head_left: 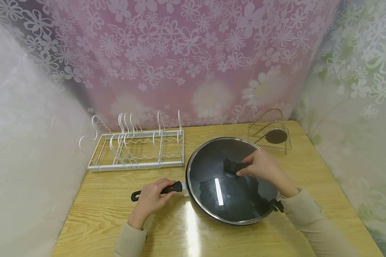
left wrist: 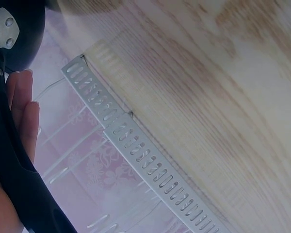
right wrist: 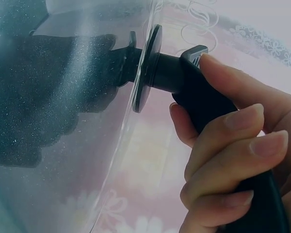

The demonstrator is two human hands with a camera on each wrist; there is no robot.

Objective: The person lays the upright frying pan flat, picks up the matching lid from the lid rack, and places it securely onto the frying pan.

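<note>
A dark frying pan with a long black handle stands on the wooden table, under a glass lid with a metal rim. Gripping the pan's handle is my left hand; its fingertips show beside the handle in the left wrist view. My right hand holds the black lid handle, fingers curled round it. The lid covers the pan's inside, which appears dark through the glass. A small black side handle sticks out at the pan's right, near the right sleeve.
Behind and left stands a white metal rack with several upright wire loops. At the back right is a smaller wire stand with a dark round disc. Flowered curtains hang along the back and right of the table.
</note>
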